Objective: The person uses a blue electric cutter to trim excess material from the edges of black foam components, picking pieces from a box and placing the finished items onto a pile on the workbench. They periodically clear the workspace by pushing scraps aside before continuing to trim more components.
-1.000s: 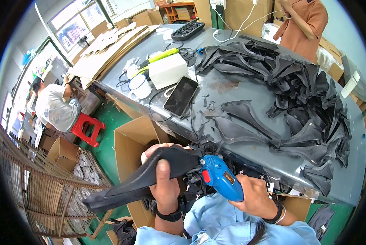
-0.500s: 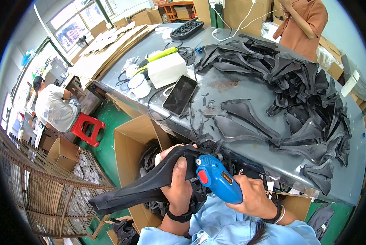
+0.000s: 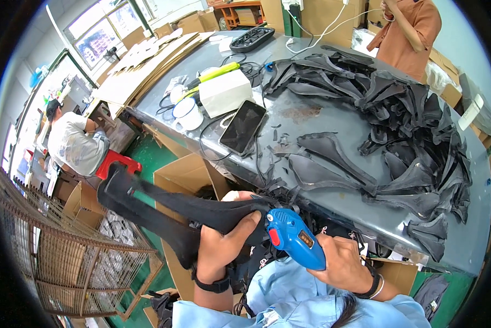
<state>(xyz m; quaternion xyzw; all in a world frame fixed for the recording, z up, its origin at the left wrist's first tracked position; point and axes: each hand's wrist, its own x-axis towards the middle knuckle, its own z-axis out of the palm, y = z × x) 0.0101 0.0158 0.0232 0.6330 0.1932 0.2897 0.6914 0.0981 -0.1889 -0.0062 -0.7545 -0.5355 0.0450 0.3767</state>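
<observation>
Moved: since the earlier frame I see the black piece [image 3: 218,210] swung upward, its left end overlapping the red stool [image 3: 113,157] in view.
Left hand [image 3: 223,249]: closed on the piece, thumb on top near its right end.
Right hand [image 3: 341,262]: wrapped round the blue tool [image 3: 295,238], its head at the piece's right end; contact I can't tell.
Piece's place: near side of the gray table [image 3: 333,121], left of the tool.
Table's right: black pile [image 3: 404,104].
</observation>
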